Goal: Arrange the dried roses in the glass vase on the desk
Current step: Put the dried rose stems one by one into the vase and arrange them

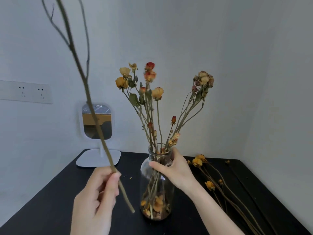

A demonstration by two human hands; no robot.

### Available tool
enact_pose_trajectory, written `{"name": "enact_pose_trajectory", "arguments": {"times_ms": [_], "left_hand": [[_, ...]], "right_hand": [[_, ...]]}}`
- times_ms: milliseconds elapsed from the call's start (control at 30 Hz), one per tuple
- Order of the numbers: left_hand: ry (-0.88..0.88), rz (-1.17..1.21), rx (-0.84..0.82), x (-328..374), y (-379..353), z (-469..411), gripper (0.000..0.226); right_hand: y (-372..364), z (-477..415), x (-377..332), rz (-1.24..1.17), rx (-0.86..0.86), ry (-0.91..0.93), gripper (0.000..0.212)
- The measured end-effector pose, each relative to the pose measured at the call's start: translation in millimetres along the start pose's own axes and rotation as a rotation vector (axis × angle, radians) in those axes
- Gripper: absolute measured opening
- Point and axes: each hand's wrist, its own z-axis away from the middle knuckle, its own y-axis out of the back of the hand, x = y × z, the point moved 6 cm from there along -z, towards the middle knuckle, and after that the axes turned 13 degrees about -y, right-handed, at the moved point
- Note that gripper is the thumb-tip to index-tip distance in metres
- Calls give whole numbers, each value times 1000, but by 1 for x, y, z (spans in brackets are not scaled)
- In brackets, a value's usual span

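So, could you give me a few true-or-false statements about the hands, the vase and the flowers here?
1. The left hand pinches a long bare stem. True.
2. The right hand hangs free, touching nothing. False: it grips the glass vase at its neck.
3. The vase is empty. False: dried roses stand in it, with petals at the bottom.
4. Some loose roses lie on the black desk, to the right of the vase. True.

Roses (150, 92) in vase (157, 187) — mirror (96, 122) behind-left
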Motion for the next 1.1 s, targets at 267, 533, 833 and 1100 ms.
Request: {"name": "enact_pose_trajectory", "arguments": {"times_ms": [267, 533, 833, 1100], "left_hand": [[-136, -32, -36, 43, -28, -57, 18], [-203, -11, -14, 50, -61, -106, 16], [-159, -159, -104, 16, -86, -94, 6], [-134, -248, -188, -4, -94, -81, 7]], "right_hand": [[-1, 3, -5, 68, 185, 59, 62], [0, 3, -8, 110, 194, 77, 63], [1, 3, -9, 108, 186, 87, 68], [1, 2, -9, 111, 190, 95, 60]]}}
